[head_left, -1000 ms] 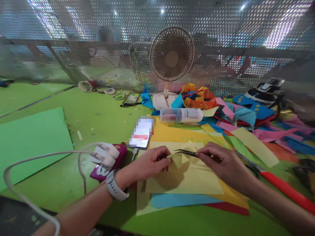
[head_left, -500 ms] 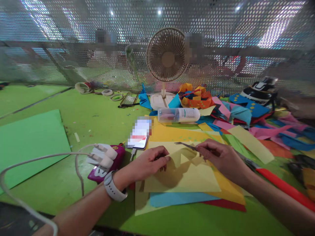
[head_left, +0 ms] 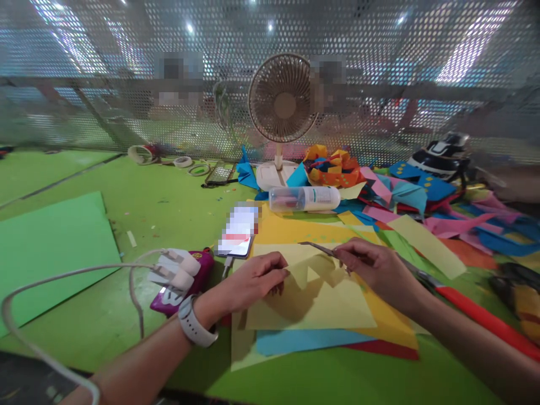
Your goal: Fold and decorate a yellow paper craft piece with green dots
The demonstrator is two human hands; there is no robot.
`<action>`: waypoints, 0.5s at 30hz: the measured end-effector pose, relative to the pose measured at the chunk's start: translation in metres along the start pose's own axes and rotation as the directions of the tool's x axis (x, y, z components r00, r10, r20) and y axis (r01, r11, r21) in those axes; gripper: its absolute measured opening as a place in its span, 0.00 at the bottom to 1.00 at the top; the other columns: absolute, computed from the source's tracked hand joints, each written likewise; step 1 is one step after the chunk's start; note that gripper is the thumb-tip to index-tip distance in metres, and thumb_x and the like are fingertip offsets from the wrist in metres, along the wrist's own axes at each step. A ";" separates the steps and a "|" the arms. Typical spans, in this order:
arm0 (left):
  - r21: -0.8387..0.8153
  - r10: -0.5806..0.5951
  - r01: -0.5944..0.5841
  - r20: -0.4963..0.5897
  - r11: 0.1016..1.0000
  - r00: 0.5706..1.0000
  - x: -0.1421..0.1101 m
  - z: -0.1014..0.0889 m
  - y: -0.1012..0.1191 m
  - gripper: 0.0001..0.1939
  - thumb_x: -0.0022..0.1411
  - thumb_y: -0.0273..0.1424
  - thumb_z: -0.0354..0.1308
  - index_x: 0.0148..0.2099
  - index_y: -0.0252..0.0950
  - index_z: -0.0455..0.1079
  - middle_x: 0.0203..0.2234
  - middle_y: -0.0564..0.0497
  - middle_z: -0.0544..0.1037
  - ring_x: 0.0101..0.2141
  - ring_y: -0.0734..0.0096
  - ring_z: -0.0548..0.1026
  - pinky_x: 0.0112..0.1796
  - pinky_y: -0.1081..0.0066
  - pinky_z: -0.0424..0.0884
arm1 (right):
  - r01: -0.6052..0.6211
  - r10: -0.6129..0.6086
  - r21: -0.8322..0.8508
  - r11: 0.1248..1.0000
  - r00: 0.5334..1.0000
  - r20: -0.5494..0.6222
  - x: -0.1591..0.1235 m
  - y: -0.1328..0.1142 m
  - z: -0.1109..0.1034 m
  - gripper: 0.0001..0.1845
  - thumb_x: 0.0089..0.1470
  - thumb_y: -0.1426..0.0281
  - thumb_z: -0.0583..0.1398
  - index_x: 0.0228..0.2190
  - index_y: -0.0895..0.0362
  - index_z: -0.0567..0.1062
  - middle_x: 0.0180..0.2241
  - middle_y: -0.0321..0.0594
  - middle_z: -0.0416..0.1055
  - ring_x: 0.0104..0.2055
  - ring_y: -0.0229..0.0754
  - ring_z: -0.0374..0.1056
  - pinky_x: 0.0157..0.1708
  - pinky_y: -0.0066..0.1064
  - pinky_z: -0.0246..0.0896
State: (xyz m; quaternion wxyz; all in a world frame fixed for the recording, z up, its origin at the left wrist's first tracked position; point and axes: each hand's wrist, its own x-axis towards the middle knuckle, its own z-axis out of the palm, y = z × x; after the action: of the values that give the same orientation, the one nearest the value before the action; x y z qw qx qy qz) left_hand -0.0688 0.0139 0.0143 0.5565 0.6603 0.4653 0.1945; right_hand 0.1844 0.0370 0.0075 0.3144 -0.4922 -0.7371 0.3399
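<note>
My right hand (head_left: 369,261) pinches a slim dark pair of tweezers (head_left: 318,247), whose tips point left over the papers. My left hand (head_left: 264,278) has its fingers curled, with thumb and forefinger closed at the edge of a pale yellow paper (head_left: 324,312). Zigzag edges and shadows show on that paper between the hands. Beneath it lie an orange-yellow sheet (head_left: 396,326), a light blue sheet (head_left: 295,342) and a dark red one (head_left: 392,350). My left palm and the handle end of the tweezers are hidden.
Left of the papers are a phone (head_left: 240,228) on a cable and a purple power bank (head_left: 205,270) with white plugs. A clear bottle (head_left: 304,198) lies before a fan (head_left: 284,104). Paper scraps (head_left: 459,225) and a red-handled tool (head_left: 481,315) are at right.
The tweezers' tips, spread apart before, are now together. Both hands stay almost in place; the view has shifted slightly.
</note>
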 end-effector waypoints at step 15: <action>0.271 0.074 -0.037 -0.129 0.962 0.989 0.001 0.001 -0.004 0.10 0.50 0.33 0.58 0.34 0.37 0.60 0.20 0.59 0.63 0.22 0.76 0.60 0.22 0.76 0.56 | 0.095 -0.105 -0.455 0.886 0.994 0.004 0.016 0.033 -0.019 0.13 0.57 0.63 0.53 0.35 0.54 0.76 0.34 0.40 0.74 0.37 0.43 0.69 0.36 0.34 0.62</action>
State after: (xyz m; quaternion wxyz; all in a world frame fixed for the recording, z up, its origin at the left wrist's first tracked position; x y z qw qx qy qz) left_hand -0.0689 0.0138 0.0099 0.4231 0.7272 0.5057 0.1905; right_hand 0.2114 0.0650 -0.0069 0.2154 -0.5170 -0.8171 0.1367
